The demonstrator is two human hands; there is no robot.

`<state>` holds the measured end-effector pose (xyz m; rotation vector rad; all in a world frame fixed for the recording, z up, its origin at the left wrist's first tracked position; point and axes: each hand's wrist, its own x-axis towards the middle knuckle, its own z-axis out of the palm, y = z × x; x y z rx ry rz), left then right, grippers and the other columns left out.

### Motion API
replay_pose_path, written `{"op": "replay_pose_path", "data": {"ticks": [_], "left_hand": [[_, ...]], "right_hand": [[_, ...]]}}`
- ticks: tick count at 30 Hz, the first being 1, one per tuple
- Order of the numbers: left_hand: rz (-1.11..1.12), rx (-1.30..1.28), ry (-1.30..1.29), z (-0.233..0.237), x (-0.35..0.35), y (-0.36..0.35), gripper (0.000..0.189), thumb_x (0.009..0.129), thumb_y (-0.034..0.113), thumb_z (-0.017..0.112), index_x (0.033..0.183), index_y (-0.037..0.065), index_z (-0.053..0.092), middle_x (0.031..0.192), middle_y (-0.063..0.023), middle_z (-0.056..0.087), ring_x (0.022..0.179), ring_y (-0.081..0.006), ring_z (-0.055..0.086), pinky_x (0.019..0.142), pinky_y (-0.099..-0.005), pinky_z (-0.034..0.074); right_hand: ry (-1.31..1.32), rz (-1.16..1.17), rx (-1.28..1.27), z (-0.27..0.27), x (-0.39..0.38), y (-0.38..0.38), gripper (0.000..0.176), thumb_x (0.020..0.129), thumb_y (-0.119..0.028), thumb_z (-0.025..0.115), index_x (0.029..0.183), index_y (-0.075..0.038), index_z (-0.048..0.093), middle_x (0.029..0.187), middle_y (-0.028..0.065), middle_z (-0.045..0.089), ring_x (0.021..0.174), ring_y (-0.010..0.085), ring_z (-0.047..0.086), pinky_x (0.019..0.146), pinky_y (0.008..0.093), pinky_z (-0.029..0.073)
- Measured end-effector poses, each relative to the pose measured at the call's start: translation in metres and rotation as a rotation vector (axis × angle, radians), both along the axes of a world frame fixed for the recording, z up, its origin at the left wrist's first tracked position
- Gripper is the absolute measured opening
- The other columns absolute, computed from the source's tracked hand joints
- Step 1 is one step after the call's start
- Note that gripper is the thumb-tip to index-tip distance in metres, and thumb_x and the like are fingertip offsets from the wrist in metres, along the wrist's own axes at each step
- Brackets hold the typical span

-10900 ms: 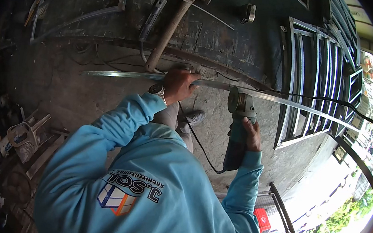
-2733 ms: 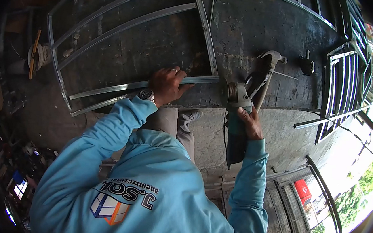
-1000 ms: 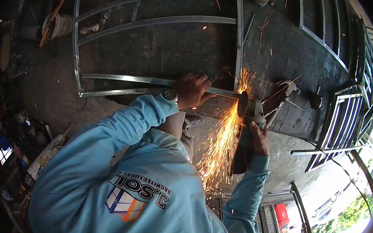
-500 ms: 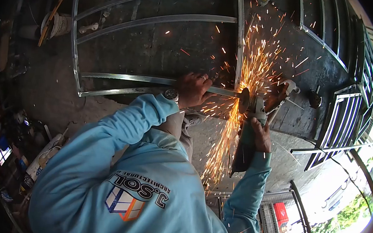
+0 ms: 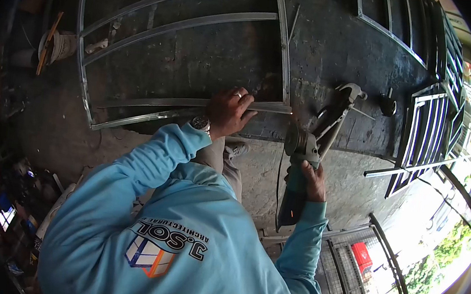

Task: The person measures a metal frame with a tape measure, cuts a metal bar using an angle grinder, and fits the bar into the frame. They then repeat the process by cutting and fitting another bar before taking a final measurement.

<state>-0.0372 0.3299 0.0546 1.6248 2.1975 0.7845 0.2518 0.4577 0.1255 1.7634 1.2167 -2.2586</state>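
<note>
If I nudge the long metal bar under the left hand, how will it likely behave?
The metal bar is probably stiff: it runs in one long line on both sides of the left hand. Its smooth, shiny surface may let it slide easily. Being so slender for its length, it would probably pivot if pushed near one end.

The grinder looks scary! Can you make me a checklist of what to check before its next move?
1. Right hand holding the grinder: ok.
2. Left hand steadying the metal bar: ok, it is on the bar.
3. Disc apart from the bar: ok, a gap shows below the bar's end.
4. Disc stopped: cannot tell from a still picture.
5. Gloves on: not ok, both hands are bare.
6. Hammer well away from the grinder: not ok, it looks close beside it.
</note>
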Motion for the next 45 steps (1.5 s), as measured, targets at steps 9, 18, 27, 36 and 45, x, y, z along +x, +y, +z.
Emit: {"op": "replay_pose_path", "data": {"ticks": [9, 18, 27, 36, 45], "left_hand": [[0.036, 0.039, -0.025, -0.004, 0.006, -0.006, 0.027, 0.076, 0.019, 0.076, 0.096, 0.007, 0.063, 0.094, -0.008, 0.064, 0.089, -0.0277, 0.064, 0.074, -0.037, 0.052], [0.039, -0.021, -0.012, -0.004, 0.005, -0.006, 0.023, 0.08, 0.025, 0.073, 0.091, 0.008, 0.063, 0.09, -0.0104, 0.061, 0.089, -0.0275, 0.062, 0.073, -0.0388, 0.051], [0.043, 0.026, 0.002, -0.009, 0.007, -0.009, 0.026, 0.076, 0.022, 0.075, 0.094, 0.008, 0.062, 0.09, -0.009, 0.059, 0.088, -0.0286, 0.061, 0.074, -0.0397, 0.05], [0.04, -0.009, -0.02, -0.009, 0.006, -0.01, 0.029, 0.074, 0.023, 0.076, 0.096, 0.01, 0.061, 0.09, -0.0077, 0.058, 0.087, -0.0267, 0.059, 0.072, -0.0396, 0.049], [0.041, -0.012, 0.032, -0.009, 0.007, -0.01, 0.031, 0.073, 0.026, 0.076, 0.095, 0.011, 0.062, 0.09, -0.0066, 0.057, 0.087, -0.0252, 0.059, 0.069, -0.0392, 0.048]], "right_hand": [[0.049, -0.006, -0.041, 0.007, -0.028, 0.016, 0.058, 0.082, -0.034, 0.077, 0.123, -0.004, 0.05, 0.091, 0.0098, 0.063, 0.073, 0.0193, 0.064, 0.063, 0.0323, 0.056], [0.045, 0.041, -0.019, 0.008, -0.031, 0.019, 0.061, 0.082, -0.035, 0.077, 0.125, -0.004, 0.047, 0.09, 0.0095, 0.063, 0.073, 0.0194, 0.064, 0.063, 0.0331, 0.057], [0.03, 0.079, 0.036, -0.002, -0.03, 0.022, 0.065, 0.081, -0.035, 0.078, 0.129, -0.004, 0.05, 0.105, 0.0075, 0.064, 0.087, 0.0158, 0.063, 0.076, 0.0297, 0.053], [0.054, 0.005, 0.002, -0.007, -0.031, 0.025, 0.06, 0.084, -0.028, 0.076, 0.132, -0.002, 0.051, 0.115, 0.0057, 0.063, 0.104, 0.0149, 0.059, 0.091, 0.0283, 0.046], [-0.007, 0.044, 0.062, -0.012, -0.026, 0.026, 0.055, 0.083, -0.031, 0.075, 0.126, -0.003, 0.055, 0.109, 0.005, 0.065, 0.098, 0.0141, 0.059, 0.087, 0.0278, 0.047]]}}
